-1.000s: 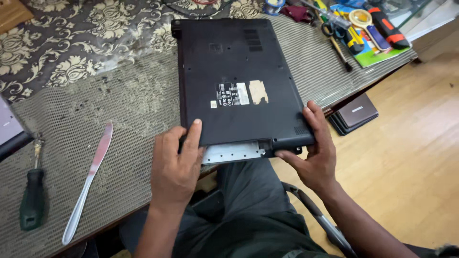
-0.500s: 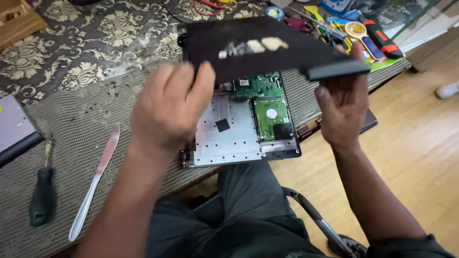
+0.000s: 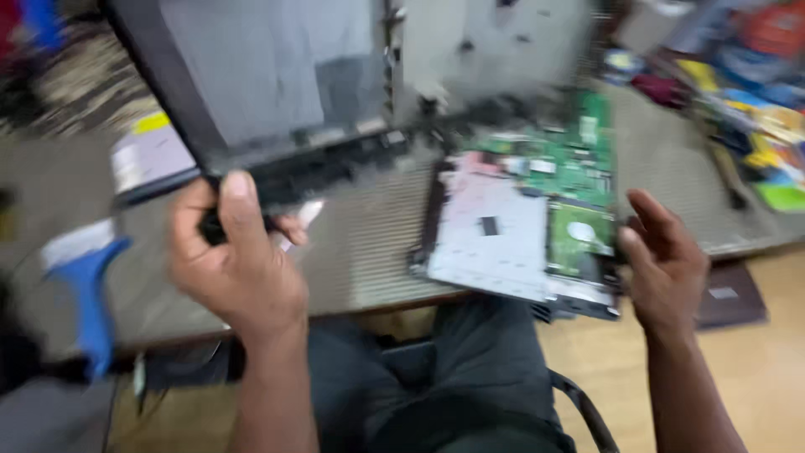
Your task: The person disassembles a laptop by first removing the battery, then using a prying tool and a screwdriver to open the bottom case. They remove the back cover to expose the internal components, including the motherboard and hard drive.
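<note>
Cover off, laptop open on the desk [image 3: 369, 260]

Left hand [image 3: 239, 260] grips the black bottom cover [image 3: 251, 92]; right hand [image 3: 667, 260], fingers spread, steadies the laptop chassis [image 3: 511, 243] overhanging the near edge; it could slide off.

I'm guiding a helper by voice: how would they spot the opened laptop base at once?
Start at the table edge nearest the person's lap. The opened laptop base lies there, by the open right hand. Unlike the plain dark cover held by the left hand, it shows a green circuit board and silvery plate.
</note>
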